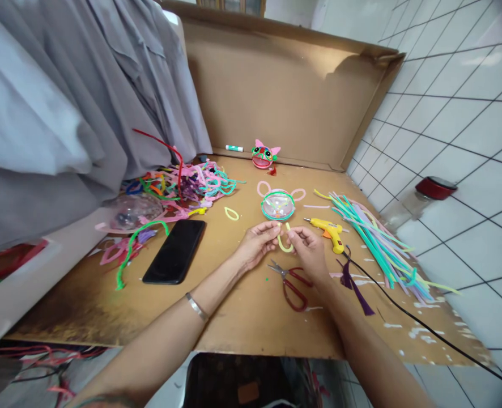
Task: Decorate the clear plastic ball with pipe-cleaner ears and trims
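Over the middle of a cardboard work surface (242,306), my left hand (257,243) and my right hand (308,252) both pinch a short yellow pipe cleaner (285,245) bent into a U. Each hand grips one end. Just beyond my hands sits a clear dome trimmed with teal and pink pipe cleaner ears (277,205). Red-handled scissors (291,283) lie under my right wrist. A yellow glue gun (330,231) rests to the right of my right hand.
A black phone (175,250) lies at left. Tangled coloured pipe cleaners (183,186) pile up at back left, straight ones (378,243) at right. A finished pink cat-like figure (263,156) and a glue stick (234,148) stand by the cardboard back wall. A jar (421,198) lies on the tiled floor.
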The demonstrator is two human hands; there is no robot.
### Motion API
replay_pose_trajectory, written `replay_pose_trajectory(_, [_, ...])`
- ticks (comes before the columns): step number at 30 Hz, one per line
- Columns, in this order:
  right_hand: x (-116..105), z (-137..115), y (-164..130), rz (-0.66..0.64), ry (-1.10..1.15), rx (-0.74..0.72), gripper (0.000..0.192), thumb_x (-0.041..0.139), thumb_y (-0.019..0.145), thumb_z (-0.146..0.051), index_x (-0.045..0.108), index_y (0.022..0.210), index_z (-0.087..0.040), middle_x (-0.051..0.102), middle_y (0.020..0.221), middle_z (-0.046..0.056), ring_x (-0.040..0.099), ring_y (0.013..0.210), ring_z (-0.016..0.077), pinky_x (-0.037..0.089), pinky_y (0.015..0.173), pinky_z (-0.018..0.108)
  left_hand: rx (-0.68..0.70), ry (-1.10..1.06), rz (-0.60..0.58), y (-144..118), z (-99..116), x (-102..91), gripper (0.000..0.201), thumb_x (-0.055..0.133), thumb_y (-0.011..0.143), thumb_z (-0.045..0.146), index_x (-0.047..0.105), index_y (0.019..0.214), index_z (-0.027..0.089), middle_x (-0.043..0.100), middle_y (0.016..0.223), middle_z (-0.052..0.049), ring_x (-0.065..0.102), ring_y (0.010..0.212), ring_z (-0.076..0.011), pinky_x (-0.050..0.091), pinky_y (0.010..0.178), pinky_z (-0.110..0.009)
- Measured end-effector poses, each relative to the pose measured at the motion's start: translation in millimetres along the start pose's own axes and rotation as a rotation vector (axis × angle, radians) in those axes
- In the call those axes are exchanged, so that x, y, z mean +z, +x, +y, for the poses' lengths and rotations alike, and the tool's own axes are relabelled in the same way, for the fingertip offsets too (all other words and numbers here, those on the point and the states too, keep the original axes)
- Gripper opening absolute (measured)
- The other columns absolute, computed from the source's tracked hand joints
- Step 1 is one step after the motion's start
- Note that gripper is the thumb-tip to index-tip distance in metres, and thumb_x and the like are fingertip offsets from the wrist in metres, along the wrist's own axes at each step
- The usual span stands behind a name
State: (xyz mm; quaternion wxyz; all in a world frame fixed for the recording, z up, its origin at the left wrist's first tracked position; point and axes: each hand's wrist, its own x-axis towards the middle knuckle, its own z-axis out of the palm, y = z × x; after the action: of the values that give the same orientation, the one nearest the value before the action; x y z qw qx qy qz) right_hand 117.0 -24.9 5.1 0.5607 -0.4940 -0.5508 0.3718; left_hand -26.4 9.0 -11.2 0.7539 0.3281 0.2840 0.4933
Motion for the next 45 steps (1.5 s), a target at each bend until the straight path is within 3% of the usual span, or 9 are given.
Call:
replay_pose_trajectory(10, [0.2, 0.3, -2.9, -0.026, -0.132, -0.166, 0.02, 0.061, 0.082, -0.038, 0.068, 0.079, -0.019, 0.068, 0.073, 0.002, 0.059, 0.064, 0.0144, 0.047, 0.06, 0.026, 0.046, 0.075, -0.003, 0.3, 1.5, 1.9, 0.04, 0.09, 0.05, 0.032, 0.067, 0.075, 0.012, 0.064, 0.063, 0.002, 0.053, 0.05, -0.0029, 0.043, 0.05, -0.015])
replay_pose_trajectory(21, [-3.4, 7.1, -0.5, -0.062, -0.271, -0.288, 0.017, 0.055, 0.088, -0.029, 0.068, 0.082, -0.019, 0.068, 0.078, 0.003, 0.059, 0.07, 0.0149, 0.044, 0.065, 0.026, 0.111, 0.141, -0.008, 1.9, -1.1, 1.8, 0.04, 0.088, 0.051, 0.036, 0.067, 0.077, 0.012, 0.064, 0.063, 0.002, 0.049, 0.048, -0.0029, 0.037, 0.05, -0.018])
replay_pose_trajectory(45, [0.4, 15.4, -1.9, -0.009, -0.246, -0.228, 0.018, 0.056, 0.087, -0.034, 0.066, 0.082, -0.02, 0.069, 0.077, 0.003, 0.061, 0.067, 0.0152, 0.047, 0.062, 0.026, 0.197, 0.236, -0.038, -0.5, -2.0, 2.4, 0.035, 0.082, 0.06, 0.038, 0.065, 0.079, 0.013, 0.064, 0.068, 0.001, 0.049, 0.053, -0.0055, 0.038, 0.055, -0.022])
